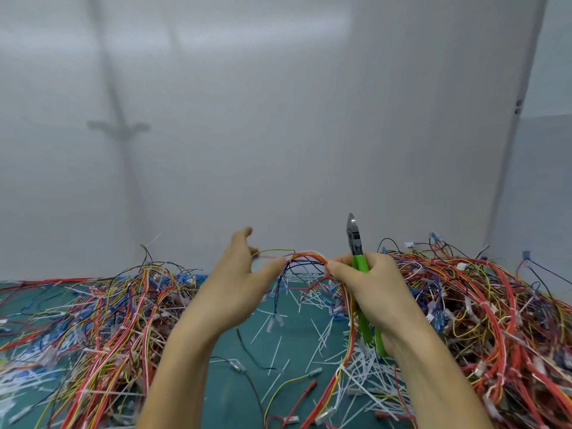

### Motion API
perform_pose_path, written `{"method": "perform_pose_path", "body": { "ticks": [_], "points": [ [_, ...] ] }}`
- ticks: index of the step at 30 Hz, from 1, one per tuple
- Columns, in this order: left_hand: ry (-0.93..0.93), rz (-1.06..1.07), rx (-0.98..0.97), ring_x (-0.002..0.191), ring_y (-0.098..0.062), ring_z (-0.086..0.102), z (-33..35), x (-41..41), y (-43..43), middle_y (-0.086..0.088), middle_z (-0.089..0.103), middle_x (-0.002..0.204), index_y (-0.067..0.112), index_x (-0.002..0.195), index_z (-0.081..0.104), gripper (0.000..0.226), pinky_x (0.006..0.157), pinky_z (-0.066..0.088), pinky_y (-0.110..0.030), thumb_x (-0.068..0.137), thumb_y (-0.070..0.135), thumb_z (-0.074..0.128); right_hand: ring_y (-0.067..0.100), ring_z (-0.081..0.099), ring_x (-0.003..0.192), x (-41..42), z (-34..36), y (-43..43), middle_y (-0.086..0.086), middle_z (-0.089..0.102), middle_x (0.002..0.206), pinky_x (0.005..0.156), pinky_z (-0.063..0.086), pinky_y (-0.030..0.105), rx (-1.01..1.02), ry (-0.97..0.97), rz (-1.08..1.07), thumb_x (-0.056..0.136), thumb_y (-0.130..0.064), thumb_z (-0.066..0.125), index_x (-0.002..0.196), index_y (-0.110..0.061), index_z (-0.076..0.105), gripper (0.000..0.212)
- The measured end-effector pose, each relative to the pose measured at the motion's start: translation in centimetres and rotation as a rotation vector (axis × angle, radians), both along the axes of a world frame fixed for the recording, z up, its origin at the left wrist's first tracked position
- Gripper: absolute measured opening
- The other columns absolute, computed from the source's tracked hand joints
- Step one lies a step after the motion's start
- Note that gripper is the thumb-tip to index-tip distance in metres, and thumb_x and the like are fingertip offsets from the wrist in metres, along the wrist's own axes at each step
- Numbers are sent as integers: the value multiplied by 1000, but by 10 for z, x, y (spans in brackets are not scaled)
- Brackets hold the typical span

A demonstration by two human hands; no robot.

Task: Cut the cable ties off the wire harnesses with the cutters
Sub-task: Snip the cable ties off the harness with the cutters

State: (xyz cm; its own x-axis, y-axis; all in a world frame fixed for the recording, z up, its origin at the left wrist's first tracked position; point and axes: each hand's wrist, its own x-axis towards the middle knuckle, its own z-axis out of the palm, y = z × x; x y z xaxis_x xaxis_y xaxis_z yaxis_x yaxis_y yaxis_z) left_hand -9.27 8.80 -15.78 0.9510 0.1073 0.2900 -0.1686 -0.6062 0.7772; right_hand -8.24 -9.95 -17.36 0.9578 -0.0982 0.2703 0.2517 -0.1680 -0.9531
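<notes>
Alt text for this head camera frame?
Two bare hands stretch a wire harness between them above a green mat; the left hand pinches one end, the right hand holds the other plus green-handled cutters pointing up. Tangled wire heaps flank them, with cut white cable ties strewn between.

wire piles [483, 308] cut off at edges, cutters [359, 258] handles partly hidden by right hand [376, 289]

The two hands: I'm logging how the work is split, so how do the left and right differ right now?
The left hand carries no tool and pinches the wire bundle with its other fingers spread; the right hand also grips green-handled cutters, its fingers curled. The cutters point up, clear of the wires. Both hold the same bundle above the table.
</notes>
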Motion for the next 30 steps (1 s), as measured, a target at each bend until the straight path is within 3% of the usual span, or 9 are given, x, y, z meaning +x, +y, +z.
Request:
{"method": "perform_pose_path", "body": {
  "ticks": [2,4,6,8,12,18,22,27,30],
  "points": [
    [-122,68,84,134,-16,33,2,-5,-9,1,36,143,28,148,26,77,103,27,-28,84,49,63,9,51,55,-4,5,5,11,65,63,61,45,33,93,-7,12,85,-16,72,71,-12,71,14],
    [-260,51,107,129,-10,35,5,-10,-16,8,44,135,33,131,46,62,102,30,-26,76,53,65,2,56,53,-6,7,8,2,70,64,59,47,26,155,-32,15,84,-14,73,73,-15,72,12],
    [-245,-78,13,100,0,55,9,-13,-19,15,66,101,34,97,65,33,83,40,-18,73,55,68,-3,56,50,-7,8,12,-8,68,57,53,47,15,190,-61,18,84,-11,73,71,-16,72,14],
    [-159,-215,-58,75,-2,60,8,-16,-24,7,70,77,30,81,72,26,69,42,-21,76,56,69,-2,57,52,-9,8,15,-8,66,54,51,46,12,226,-80,26,84,-10,73,71,-14,71,14],
    [-138,-277,-147,76,1,67,4,-12,-27,14,74,76,28,84,79,14,70,49,-12,82,40,73,8,64,66,-12,9,20,4,72,67,64,51,20,253,-101,13,86,-10,70,73,-10,72,13],
    [-68,-391,-408,91,1,70,1,-5,-25,7,77,92,5,81,78,33,73,47,-6,75,37,72,9,69,66,-22,13,27,2,74,69,54,49,15,266,-107,117,87,-3,58,78,-11,75,20],
    [-51,-442,-474,90,-6,72,3,-7,-24,5,77,94,1,81,76,13,73,50,-9,84,12,71,7,68,65,-22,15,23,-3,73,68,55,49,17,205,-109,151,86,-2,59,82,-14,75,20],
    [-42,-359,-446,89,-9,70,4,-5,-21,-5,77,88,2,86,73,15,84,50,-15,88,16,68,-2,52,50,-15,11,17,-13,66,59,56,39,20,48,-171,69,87,-15,67,83,-21,73,9],
    [-11,-374,-472,93,-8,66,5,-6,-17,-11,74,99,-3,95,67,21,91,44,-26,93,16,60,20,64,70,-14,10,10,6,72,80,68,53,43,-60,-166,90,89,-27,68,82,-25,70,7]
  ]
}}
